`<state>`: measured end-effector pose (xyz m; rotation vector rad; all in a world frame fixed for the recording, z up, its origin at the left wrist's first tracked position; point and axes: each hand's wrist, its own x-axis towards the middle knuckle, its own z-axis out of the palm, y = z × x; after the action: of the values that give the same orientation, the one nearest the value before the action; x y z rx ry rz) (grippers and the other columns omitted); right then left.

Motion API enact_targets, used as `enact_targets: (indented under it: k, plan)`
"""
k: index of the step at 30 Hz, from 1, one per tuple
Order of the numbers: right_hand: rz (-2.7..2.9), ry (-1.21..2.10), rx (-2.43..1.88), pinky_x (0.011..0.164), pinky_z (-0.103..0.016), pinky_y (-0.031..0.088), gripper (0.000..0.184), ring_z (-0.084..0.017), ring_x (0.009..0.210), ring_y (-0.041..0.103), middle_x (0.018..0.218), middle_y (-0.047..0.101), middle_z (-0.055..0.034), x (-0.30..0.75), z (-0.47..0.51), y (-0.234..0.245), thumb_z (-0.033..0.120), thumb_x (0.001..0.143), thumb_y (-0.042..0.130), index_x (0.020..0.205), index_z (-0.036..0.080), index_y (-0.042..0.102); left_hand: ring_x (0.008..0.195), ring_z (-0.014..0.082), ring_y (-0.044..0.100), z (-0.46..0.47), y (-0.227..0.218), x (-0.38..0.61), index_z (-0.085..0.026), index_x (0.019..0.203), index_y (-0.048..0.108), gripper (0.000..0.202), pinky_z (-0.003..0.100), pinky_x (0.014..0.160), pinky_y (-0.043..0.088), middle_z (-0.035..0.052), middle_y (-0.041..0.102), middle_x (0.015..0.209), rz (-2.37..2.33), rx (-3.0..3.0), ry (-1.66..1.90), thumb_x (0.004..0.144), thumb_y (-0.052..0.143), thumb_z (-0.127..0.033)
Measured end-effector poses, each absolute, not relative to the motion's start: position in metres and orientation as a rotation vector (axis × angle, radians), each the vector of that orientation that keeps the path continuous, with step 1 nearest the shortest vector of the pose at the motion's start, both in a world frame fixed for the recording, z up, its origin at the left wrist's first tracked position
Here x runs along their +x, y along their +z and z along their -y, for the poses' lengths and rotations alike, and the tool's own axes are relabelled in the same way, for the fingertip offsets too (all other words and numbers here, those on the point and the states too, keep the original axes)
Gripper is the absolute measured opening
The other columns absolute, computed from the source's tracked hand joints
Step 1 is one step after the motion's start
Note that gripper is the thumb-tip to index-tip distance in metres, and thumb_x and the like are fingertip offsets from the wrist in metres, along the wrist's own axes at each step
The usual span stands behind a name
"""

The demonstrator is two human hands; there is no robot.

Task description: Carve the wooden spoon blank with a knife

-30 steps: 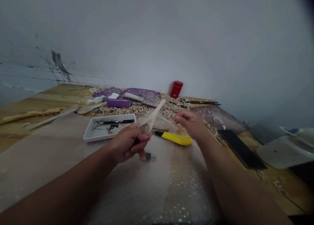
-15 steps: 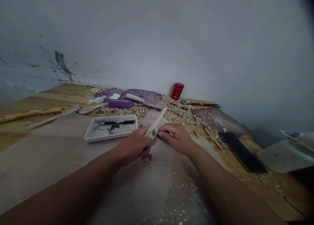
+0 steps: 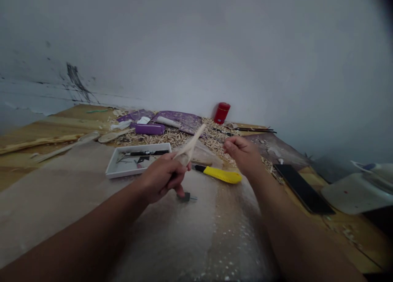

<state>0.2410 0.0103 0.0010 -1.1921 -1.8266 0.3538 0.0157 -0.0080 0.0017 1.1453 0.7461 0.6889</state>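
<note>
My left hand point(image 3: 164, 176) is closed around the bowl end of a pale wooden spoon point(image 3: 193, 143), whose handle slants up and to the right. To the right, my right hand point(image 3: 244, 153) is raised with thumb and finger pinched; whatever may be between them is too small to make out. Below and between the hands lies a yellow-handled utility knife point(image 3: 222, 175). Just under my left fingers rests a small dark piece with a thin metal end point(image 3: 185, 197).
A white tray point(image 3: 121, 175) with a black pen-like tool stands to the left. Wood shavings point(image 3: 215, 144), a purple case point(image 3: 150, 129) and a red canister point(image 3: 222, 112) are along the wall. A black phone point(image 3: 303, 188) and a white container point(image 3: 353, 194) sit at right.
My right hand has left the spoon and moved up to the right, still pinched. The yellow knife now shows beneath it. My left hand has shifted slightly left, with the spoon still held.
</note>
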Motion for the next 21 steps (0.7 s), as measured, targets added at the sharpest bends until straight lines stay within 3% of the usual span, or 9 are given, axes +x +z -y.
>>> enact_targets:
  k: [5, 11, 17, 21]
  plan:
    - [2.118, 0.392, -1.071, 0.057, -0.02, 0.037, 0.017, -0.009, 0.06, 0.051, 0.065, 0.057, 0.0016, 0.221, -0.002, -0.003, 0.028, 0.081, 0.045, 0.073, 0.018, 0.057, 0.024, 0.0029, 0.02, 0.009, -0.001, 0.022, -0.017, 0.073, 0.045, 0.009, 0.025, 0.039, 0.046, -0.0119, 0.033, 0.029, -0.787, 1.218, 0.69, 0.065, 0.043, -0.015]
    - [2.326, 0.306, -0.98, 0.064, -0.02, 0.038, 0.021, -0.01, 0.072, 0.056, 0.083, 0.063, 0.0007, 0.203, 0.007, -0.006, 0.026, 0.086, 0.039, 0.095, 0.023, 0.057, 0.024, 0.0042, 0.024, 0.009, -0.006, 0.025, -0.019, 0.075, 0.044, 0.007, 0.021, 0.036, 0.042, -0.011, 0.035, 0.029, -0.872, 1.302, 0.664, 0.068, 0.044, -0.019]
    - [2.425, 0.058, -1.055, 0.066, -0.023, 0.036, 0.023, -0.013, 0.072, 0.056, 0.08, 0.064, -0.0022, 0.204, 0.005, -0.011, 0.028, 0.087, 0.036, 0.093, 0.021, 0.057, 0.026, 0.0042, 0.026, 0.011, -0.004, 0.026, -0.019, 0.075, 0.044, 0.005, 0.022, 0.038, 0.043, -0.0112, 0.036, 0.031, -0.885, 1.343, 0.633, 0.07, 0.044, -0.019]
    - [2.41, 0.149, -0.98, 0.065, -0.021, 0.037, 0.023, -0.012, 0.07, 0.056, 0.079, 0.064, -0.0014, 0.207, 0.003, -0.01, 0.026, 0.087, 0.036, 0.091, 0.021, 0.058, 0.026, 0.004, 0.022, 0.011, -0.004, 0.026, -0.018, 0.075, 0.045, 0.006, 0.023, 0.037, 0.044, -0.0118, 0.034, 0.031, -0.798, 1.285, 0.616, 0.069, 0.044, -0.019]
